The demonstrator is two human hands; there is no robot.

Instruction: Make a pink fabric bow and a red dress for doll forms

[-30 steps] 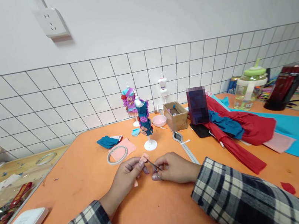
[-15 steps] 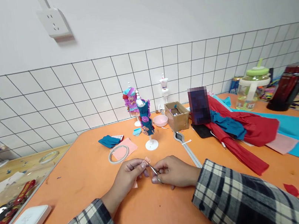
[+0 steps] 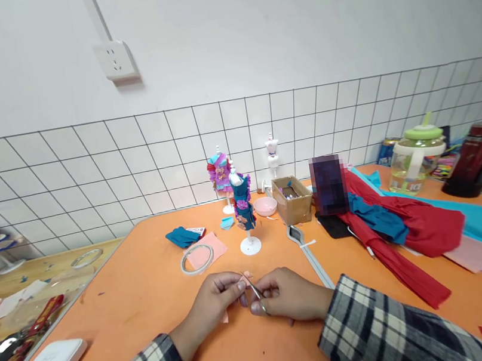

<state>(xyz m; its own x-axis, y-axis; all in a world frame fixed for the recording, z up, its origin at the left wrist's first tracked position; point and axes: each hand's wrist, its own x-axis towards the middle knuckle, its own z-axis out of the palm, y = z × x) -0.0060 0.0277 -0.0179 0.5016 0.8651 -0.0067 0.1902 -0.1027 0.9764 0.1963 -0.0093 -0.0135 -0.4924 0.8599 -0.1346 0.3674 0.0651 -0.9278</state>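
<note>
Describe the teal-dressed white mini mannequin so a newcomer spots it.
On the orange tabletop, look just beyond the bare left hand and bare right hand. The white-based mini mannequin there is nearest them and the only one in a dark teal dress.

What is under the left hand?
A pink strip's end shows below the left hand, against the orange table. The hand covers the rest, so whether it joins the pink piece pinched above can't be seen.
</note>
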